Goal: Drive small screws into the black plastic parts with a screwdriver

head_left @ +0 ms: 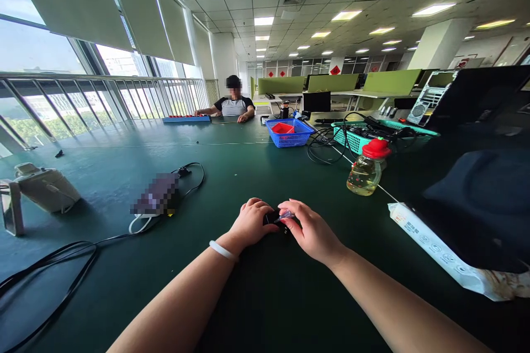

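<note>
In the middle of the head view, my left hand (pixel 252 223) is closed round a small black object (pixel 271 218) at the dark green table (pixel 190 309). My right hand (pixel 312 231) meets it from the other side, thumb and fingers pinching a small, shiny, partly see-through piece (pixel 286 214) against the black object. Fingers hide much of both items, so their kind cannot be made out. A white band (pixel 223 251) circles my left wrist.
Right of my hands stand a red-capped bottle (pixel 364 174) and a white packet (pixel 439 251) beside dark fabric (pixel 484 193). Beyond are a blue basket (pixel 290 140) and a green basket (pixel 351 140) with cables. Left lie a cable (pixel 83 248) and a beige device (pixel 47 190). A person (pixel 234 105) sits opposite.
</note>
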Demonstrator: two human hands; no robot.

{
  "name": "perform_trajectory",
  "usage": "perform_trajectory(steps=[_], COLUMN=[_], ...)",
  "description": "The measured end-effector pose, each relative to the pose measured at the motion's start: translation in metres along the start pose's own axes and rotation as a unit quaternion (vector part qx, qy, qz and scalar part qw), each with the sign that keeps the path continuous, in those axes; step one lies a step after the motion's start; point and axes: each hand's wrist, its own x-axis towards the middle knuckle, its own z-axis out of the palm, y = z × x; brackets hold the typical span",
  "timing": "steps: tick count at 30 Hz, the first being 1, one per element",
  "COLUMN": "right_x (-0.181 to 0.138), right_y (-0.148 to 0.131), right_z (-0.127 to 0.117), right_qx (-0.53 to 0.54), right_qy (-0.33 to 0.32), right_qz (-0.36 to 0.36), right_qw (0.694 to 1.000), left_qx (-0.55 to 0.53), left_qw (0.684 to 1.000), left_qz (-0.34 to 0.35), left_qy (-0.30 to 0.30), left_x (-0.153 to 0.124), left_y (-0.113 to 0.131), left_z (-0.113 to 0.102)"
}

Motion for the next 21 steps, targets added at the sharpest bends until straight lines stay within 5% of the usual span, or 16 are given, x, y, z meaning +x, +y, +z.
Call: perform_trajectory(steps=[6,13,21], right_x=[-0.002,-0.003,-0.002], right_y=[0.006,0.013,0.015], right_z=[-0.006,-0.001,-0.003], right_qx=[-0.024,-0.017,0.013], right_qy=[0.088,0.015,0.016], right_qz=[0.011,0.037,0.098], right_qw=[0.996,0.999,0.995], left_qx=[-0.006,-0.001,-0.013], left_qw=[1.0,1.0,0.999], left_qz=[0.0,0.005,0.021], left_qy=[0.0,0.004,0.023], left_x=[-0.002,-0.002,-0.003], left_y=[0.004,0.006,0.012], left_z=[-0.002,-0.003,-0.009])
